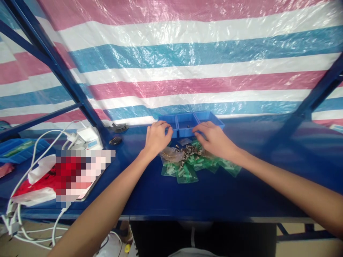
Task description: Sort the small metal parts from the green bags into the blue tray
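Three joined blue bins (185, 132) stand at the back of the blue table; a small dark piece lies in the middle one. My left hand (160, 135) is at the front of the left bin, thumb and fingers curved with a gap between them. At the right bin's front edge is my right hand (210, 137), its fingers bent; whatever its fingertips hold, if anything, is too small to make out. Between and below the hands lie a pile of small metal pieces (189, 150), a clear bag (171, 155) and several green bags (187, 173) with light pieces inside.
On the left are a power strip (89, 137) with white cables, a partly blurred flat device (93, 182), red-and-white packaging (50, 178) and a blue tray (24, 150). A dark mouse-like object (115, 140) lies nearer. Blue frame posts and a striped sheet (193, 57) stand behind.
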{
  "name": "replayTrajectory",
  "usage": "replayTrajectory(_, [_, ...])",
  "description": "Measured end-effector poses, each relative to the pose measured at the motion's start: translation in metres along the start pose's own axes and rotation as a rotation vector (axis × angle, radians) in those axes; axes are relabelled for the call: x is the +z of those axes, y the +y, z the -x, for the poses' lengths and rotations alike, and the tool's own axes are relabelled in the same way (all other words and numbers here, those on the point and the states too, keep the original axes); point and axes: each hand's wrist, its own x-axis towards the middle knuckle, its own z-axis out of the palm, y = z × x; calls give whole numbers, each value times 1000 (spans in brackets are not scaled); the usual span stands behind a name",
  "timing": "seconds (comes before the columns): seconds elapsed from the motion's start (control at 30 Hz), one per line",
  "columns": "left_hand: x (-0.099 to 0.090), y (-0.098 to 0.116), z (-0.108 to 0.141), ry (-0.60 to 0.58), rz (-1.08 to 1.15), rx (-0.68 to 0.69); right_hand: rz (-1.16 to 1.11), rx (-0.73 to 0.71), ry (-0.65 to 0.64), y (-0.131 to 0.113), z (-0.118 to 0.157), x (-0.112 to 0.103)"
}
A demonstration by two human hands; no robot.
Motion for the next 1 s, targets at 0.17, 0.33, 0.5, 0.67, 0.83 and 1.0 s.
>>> replayTrajectory(0.17, [-3,7,3,44,44,69,111,46,-97,6,0,-3])
replayTrajectory(0.33, [-5,19,10,-125,131,187,153,11,-164,12,1,1])
replayTrajectory(0.5, [-4,28,16,-372,44,214,126,-73,-228,9,5,10])
replayTrajectory(0.67, [-6,23,14,-434,103,138,147,-86,-249,6,7,13])
replayTrajectory(0.83, [-13,16,9,-524,257,66,105,-81,-217,6,7,12])
replayTrajectory(1.0, [-8,13,10,-532,365,68,103,-95,-218,4,6,11])
